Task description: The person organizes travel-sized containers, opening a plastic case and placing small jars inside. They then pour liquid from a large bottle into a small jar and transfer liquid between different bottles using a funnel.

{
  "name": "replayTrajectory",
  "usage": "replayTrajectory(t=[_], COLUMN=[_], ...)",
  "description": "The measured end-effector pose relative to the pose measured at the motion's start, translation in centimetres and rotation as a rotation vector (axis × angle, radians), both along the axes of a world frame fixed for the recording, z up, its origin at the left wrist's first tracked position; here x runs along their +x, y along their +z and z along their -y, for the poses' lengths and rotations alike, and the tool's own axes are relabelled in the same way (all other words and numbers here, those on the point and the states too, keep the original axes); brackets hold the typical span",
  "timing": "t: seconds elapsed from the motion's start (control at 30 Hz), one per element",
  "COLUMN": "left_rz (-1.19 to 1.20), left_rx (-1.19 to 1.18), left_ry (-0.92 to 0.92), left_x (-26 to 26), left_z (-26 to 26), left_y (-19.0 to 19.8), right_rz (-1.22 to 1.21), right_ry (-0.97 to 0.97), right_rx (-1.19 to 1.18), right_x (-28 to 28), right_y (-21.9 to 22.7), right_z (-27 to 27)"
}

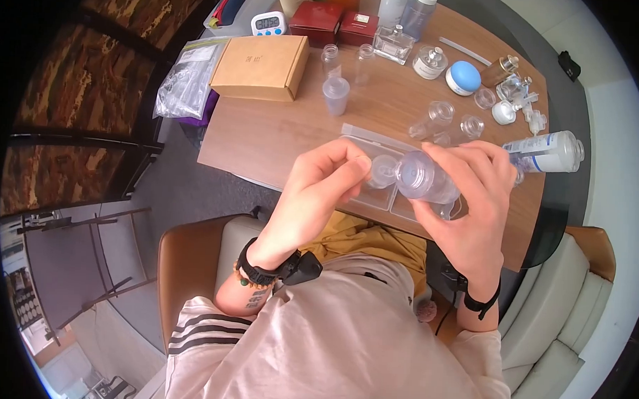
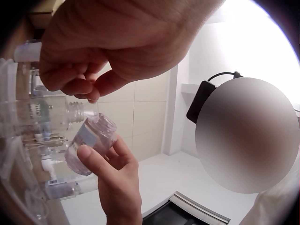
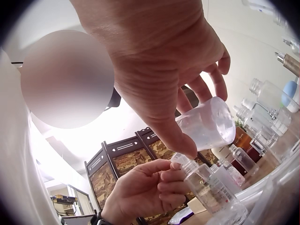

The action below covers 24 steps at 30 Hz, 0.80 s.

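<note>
My right hand [image 1: 474,198] grips a clear wide-mouthed bottle [image 1: 433,181] and holds it tilted, its threaded mouth toward the left hand. My left hand [image 1: 326,182] pinches a small clear funnel [image 1: 384,171] between thumb and finger. In the left wrist view the funnel [image 2: 92,110] sits at the threaded neck of an upright clear bottle [image 2: 54,112], close to the mouth of the tilted bottle [image 2: 89,140]. The right wrist view shows the upright bottle [image 3: 213,192] below the fingertips. A shallow clear plastic tray [image 1: 367,136] lies under the hands.
Small clear bottles [image 1: 435,119] stand beyond the right hand, and a white-labelled bottle [image 1: 546,152] is to its right. A frosted cup-topped bottle [image 1: 336,94], a cardboard box [image 1: 259,67], a perfume bottle [image 1: 393,44] and a blue-lidded jar [image 1: 464,78] stand farther back.
</note>
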<state>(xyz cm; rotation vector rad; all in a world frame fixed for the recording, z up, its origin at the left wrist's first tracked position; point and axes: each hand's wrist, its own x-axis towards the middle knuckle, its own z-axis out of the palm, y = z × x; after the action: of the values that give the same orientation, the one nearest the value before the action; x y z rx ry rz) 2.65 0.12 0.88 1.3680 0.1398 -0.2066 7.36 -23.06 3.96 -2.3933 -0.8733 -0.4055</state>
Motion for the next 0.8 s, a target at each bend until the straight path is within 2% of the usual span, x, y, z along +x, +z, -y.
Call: replayTrajectory(t=[0.8], left_rz=[0.036], left_rx=[-0.060], left_ry=[-0.006], left_x=[0.12], left_z=[-0.16], left_y=[-0.43], right_rz=[0.002], right_ry=[0.016], right_rx=[-0.013], right_x=[0.12], right_y=[0.13], right_z=[-0.18])
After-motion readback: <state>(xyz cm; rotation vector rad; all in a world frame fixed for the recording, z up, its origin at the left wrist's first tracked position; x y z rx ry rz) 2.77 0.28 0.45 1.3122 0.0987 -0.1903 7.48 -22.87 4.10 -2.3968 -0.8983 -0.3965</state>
